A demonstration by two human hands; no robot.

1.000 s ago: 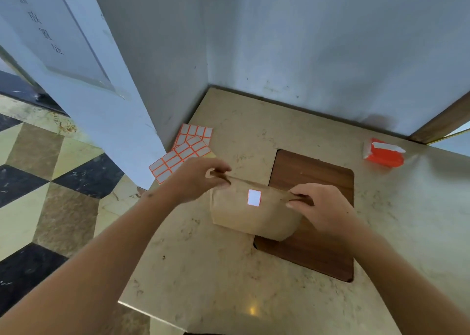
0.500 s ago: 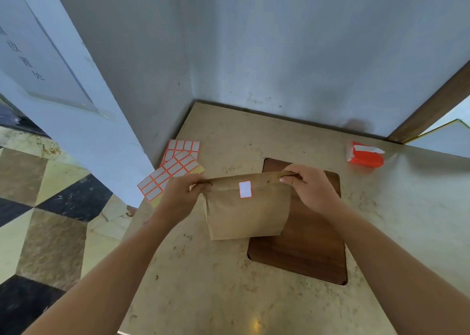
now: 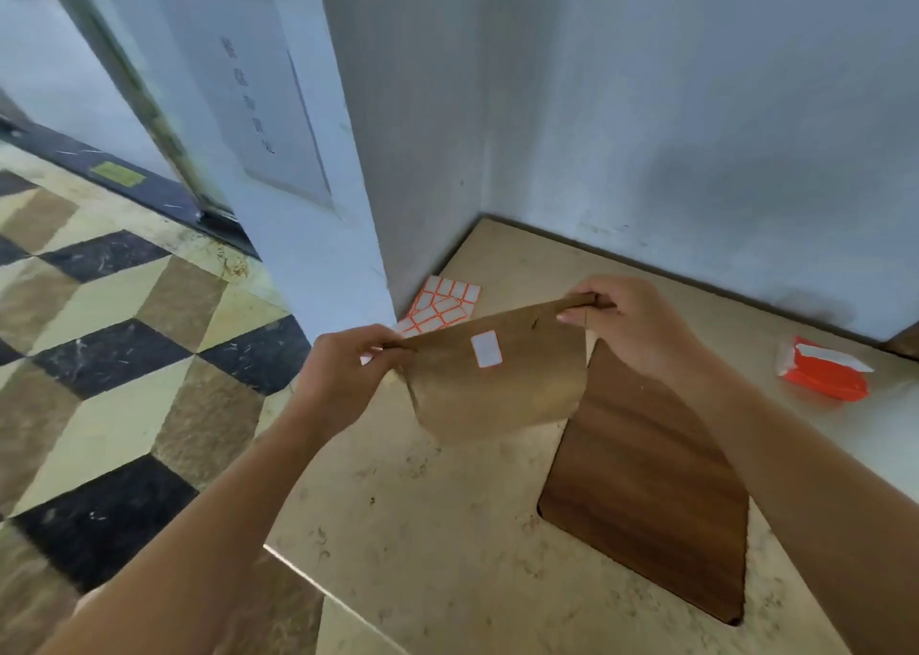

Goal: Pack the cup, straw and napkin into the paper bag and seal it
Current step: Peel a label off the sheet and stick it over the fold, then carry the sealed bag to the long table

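The beige stone counter (image 3: 447, 530) fills the lower right of the frame, with a dark wooden board (image 3: 646, 480) lying flat on it at right of centre. In the middle of the frame you hold the brown paper bag (image 3: 497, 391) up off the counter by its folded top edge — the bag tilts, its right corner higher than its left. Your left hand (image 3: 343, 371) pinches the left corner and your right hand (image 3: 631, 326) pinches the right corner. A white sticker (image 3: 486, 348) sits on the fold. Behind the bag, sheets of orange-edged labels (image 3: 442, 301) lie near the wall corner — a small orange packet (image 3: 823, 371) rests at the right edge
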